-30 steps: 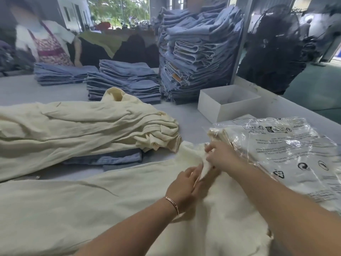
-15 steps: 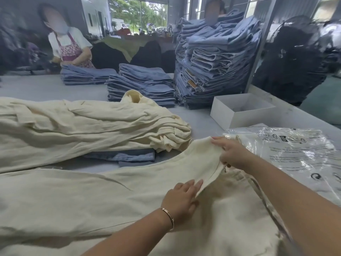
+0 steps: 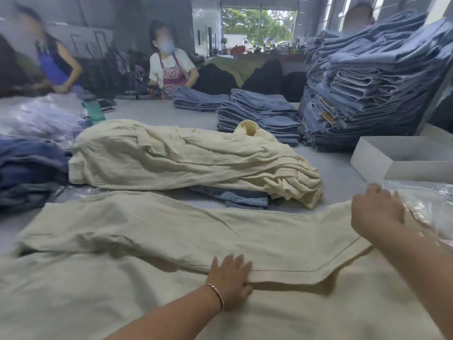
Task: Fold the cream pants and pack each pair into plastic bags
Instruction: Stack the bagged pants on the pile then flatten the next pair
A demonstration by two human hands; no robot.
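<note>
The cream pants (image 3: 152,231) lie flat across the desk (image 3: 157,114), one leg laid over the other. The left hand (image 3: 230,278) presses its straight fingers on the fold's edge; the right hand (image 3: 376,212) lies open at the waist end, beside the plastic bags (image 3: 431,200). Best to smooth outward, keeping the seams aligned. Half a second ago the right hand pinched a lifted flap; now that flap lies down.

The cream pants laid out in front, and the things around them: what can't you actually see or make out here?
- Cream pants, head view: the near part runs off the bottom edge.
- Right hand: its fingers are blurred, so the hold is unclear.
- Plastic bags: cut off by the right edge; print unreadable.
- White box: inside not visible from this angle.
- Jeans under the cream pile: mostly covered.
</note>
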